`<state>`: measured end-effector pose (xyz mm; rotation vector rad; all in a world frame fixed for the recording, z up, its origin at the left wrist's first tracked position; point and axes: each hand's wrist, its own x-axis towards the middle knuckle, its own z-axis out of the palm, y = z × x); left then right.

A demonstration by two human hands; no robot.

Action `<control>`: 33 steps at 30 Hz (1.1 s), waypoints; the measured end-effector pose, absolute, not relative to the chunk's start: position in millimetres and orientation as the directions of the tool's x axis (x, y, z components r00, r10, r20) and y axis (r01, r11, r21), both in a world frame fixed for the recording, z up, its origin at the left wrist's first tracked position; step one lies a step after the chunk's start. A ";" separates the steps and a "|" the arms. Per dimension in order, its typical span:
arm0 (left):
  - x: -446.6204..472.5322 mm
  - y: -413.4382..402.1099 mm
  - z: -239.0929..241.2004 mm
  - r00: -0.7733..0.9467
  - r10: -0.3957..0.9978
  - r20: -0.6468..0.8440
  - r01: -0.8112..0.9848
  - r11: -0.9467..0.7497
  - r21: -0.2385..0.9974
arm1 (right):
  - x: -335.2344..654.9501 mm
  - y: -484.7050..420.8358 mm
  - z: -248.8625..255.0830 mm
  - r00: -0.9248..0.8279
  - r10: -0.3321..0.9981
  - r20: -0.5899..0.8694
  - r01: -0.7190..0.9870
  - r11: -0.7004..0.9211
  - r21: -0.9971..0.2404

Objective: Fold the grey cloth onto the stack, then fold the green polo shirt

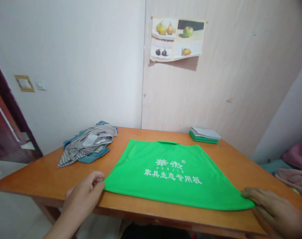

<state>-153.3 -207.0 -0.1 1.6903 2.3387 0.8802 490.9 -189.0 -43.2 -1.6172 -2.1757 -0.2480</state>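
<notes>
A green shirt (175, 192) with white printed lettering lies spread on the wooden table, its collar at the far edge and a folded edge toward me. My left hand (87, 191) pinches the shirt's near left corner between thumb and fingers. At the near right corner, my right hand (270, 205) has its fingers on the cloth, with the thumb out of sight beneath, and it seems to grip that corner. The fabric between both hands looks fairly flat and stretched.
On the table (131, 131), a heap of crumpled striped and teal clothes (91, 142) lies at the back left. A neat stack of folded grey and green clothes (205, 135) sits at the back right. Behind stands a wall with a fruit picture sheet (177, 39). More cloth (294, 179) lies off to the right.
</notes>
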 end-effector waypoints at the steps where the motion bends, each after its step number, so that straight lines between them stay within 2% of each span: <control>1: -154.2 -206.4 0.9 -0.374 0.883 0.284 0.828 0.180 0.531 | 499.4 -187.5 -43.4 -0.195 0.872 0.449 0.954 0.275 -0.120; 4: -146.5 -199.0 6.8 -0.299 0.842 0.448 0.850 0.022 0.526 | 498.1 -183.0 -30.3 -0.093 0.838 0.538 0.956 0.225 -0.185; 8: -109.8 -181.8 16.6 -0.051 0.846 0.531 0.855 -0.238 0.461 | 438.6 -173.1 2.1 -0.097 0.882 0.461 0.940 0.233 -0.248; 11: -80.6 -171.2 15.8 0.158 0.867 0.473 0.822 -0.381 0.423 | 388.8 -158.0 9.3 -0.148 0.892 0.428 0.911 0.291 -0.291; 16: -67.9 -169.8 -3.3 0.291 0.928 0.233 0.876 -0.357 0.326 | 355.8 -127.6 -26.0 -0.203 0.919 0.337 0.913 0.302 -0.275; 19: -75.2 -176.1 -11.8 0.286 0.949 0.135 0.899 -0.314 0.304 | 360.3 -117.9 -53.8 -0.199 0.944 0.264 0.935 0.264 -0.236; 23: -84.5 -182.3 -10.3 0.281 0.953 0.113 0.897 -0.302 0.322 | 369.8 -118.1 -70.0 -0.226 0.922 0.315 0.934 0.297 -0.199; 26: -92.3 -177.7 -2.6 0.225 0.954 0.199 0.881 -0.287 0.377 | 372.1 -121.4 -67.9 -0.259 0.899 0.352 0.925 0.336 -0.178; 30: -112.5 -158.0 6.2 0.010 0.906 0.424 0.831 -0.243 0.500 | 374.3 -120.4 -68.4 -0.281 0.895 0.347 0.921 0.353 -0.163; 33: -132.4 -142.6 6.3 -0.085 0.898 0.432 0.817 -0.186 0.546 | 378.2 -116.6 -77.0 -0.278 0.889 0.364 0.916 0.360 -0.179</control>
